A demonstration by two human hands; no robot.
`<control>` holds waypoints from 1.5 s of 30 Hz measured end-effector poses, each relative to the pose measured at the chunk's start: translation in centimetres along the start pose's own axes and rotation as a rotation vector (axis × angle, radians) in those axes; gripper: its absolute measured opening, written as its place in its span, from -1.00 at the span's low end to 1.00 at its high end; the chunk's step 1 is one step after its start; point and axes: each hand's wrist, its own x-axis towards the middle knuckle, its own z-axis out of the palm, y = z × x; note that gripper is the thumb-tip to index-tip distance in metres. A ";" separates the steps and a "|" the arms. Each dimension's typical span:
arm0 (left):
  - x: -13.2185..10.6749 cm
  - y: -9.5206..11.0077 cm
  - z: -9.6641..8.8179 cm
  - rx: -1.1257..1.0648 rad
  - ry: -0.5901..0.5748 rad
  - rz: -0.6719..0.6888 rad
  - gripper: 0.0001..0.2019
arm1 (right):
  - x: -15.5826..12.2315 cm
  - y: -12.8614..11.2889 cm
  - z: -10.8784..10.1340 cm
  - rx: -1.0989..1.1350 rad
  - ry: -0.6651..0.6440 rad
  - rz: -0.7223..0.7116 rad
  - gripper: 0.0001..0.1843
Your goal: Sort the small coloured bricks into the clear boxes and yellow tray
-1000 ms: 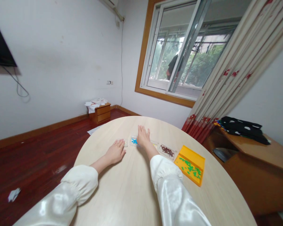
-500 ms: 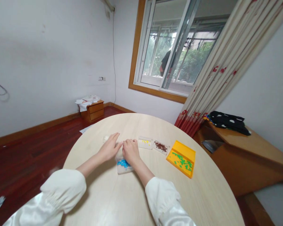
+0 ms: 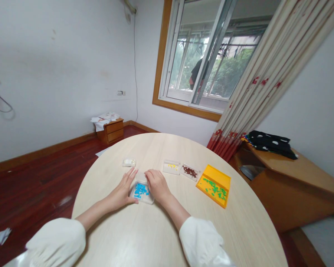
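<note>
You've pulled the clear tray of blue pieces (image 3: pixel 141 191) out of the row, and it now lies flat on the table (image 3: pixel 156 237) right before you, with left hand (image 3: pixel 121 192) and right hand (image 3: pixel 156 185) half-open, resting against its sides.

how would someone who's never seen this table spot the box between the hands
On the round table, look near the middle, where the left hand and right hand flank a small clear box. It alone holds blue pieces; the box of yellow pieces and box of brown pieces lie beyond it.
</note>
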 end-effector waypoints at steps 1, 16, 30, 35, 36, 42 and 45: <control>0.0 -0.1 0.0 0.007 -0.006 0.014 0.06 | -0.5 -0.3 -0.1 0.027 -0.013 -0.022 -0.82; -0.5 0.5 -0.2 0.272 -0.188 0.196 -0.41 | -3.8 -0.6 -2.1 0.305 -0.205 -0.016 -0.65; 4.6 2.1 1.3 0.552 -0.038 -0.089 -0.50 | 0.4 12.0 -2.7 -0.116 -0.133 0.341 -0.55; 5.2 4.0 2.1 0.357 -0.096 0.123 -0.22 | -4.5 7.7 -2.5 -0.060 -0.122 0.226 -0.65; 5.3 4.4 2.5 0.314 -0.112 0.151 -0.18 | -5.4 6.9 -2.6 -0.028 -0.114 0.186 -0.67; 4.1 6.1 5.5 0.178 -0.237 0.248 -0.25 | -8.9 3.5 -3.9 0.067 -0.284 0.125 -0.45; 3.3 6.4 6.4 0.219 -0.248 0.271 -0.36 | -9.9 2.4 -4.4 0.064 -0.328 0.167 -0.38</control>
